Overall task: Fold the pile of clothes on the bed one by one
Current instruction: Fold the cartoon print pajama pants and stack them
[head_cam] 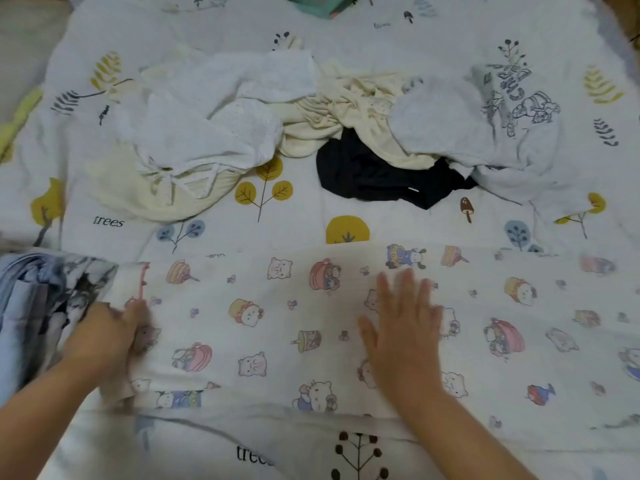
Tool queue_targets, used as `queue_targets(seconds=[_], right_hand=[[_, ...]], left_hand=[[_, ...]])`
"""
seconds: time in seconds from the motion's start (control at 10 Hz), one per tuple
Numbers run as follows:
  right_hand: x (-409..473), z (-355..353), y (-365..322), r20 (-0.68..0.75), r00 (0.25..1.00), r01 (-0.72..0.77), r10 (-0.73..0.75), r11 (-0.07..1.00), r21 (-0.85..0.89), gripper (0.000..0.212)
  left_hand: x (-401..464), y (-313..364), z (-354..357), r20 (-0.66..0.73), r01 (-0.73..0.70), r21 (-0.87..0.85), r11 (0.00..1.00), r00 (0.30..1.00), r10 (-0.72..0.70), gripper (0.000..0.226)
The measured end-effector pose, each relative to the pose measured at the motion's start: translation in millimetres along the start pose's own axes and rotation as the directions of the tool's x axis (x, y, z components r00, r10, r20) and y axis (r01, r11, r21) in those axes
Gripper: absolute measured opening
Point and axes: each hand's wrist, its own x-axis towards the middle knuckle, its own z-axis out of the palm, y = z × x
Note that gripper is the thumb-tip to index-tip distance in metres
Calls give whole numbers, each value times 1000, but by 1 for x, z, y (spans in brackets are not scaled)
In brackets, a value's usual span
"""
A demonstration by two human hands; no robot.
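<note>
A white cloth printed with cartoon animals lies spread flat across the near part of the bed. My left hand grips its left edge, fingers curled into the fabric. My right hand presses flat on the cloth's middle with fingers straight and spread. Farther back lies the pile: a white dotted garment, a cream garment, a black garment and a pale grey printed top.
The bed carries a white sheet printed with trees and leaves. A blue and dark patterned cloth sits at the left by my left hand. A teal item lies at the far edge.
</note>
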Motion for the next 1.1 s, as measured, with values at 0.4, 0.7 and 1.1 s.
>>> queue_targets(seconds=[0.4,0.7,1.1], right_hand=[[29,22,32,58,998,7,-6,1000,-22,66],[7,5,50,255,966,-12,-45,976,217,64],[1,-56,90,544,838,-538,51,-100,837,56]], left_hand=[[-69,59,-46,200,118,-472,874,979,-24,22],[-149,148,-60,469,-76,-472,879,822,323,48],[-245,214,111,764,-31,-452,891,502,405,37]])
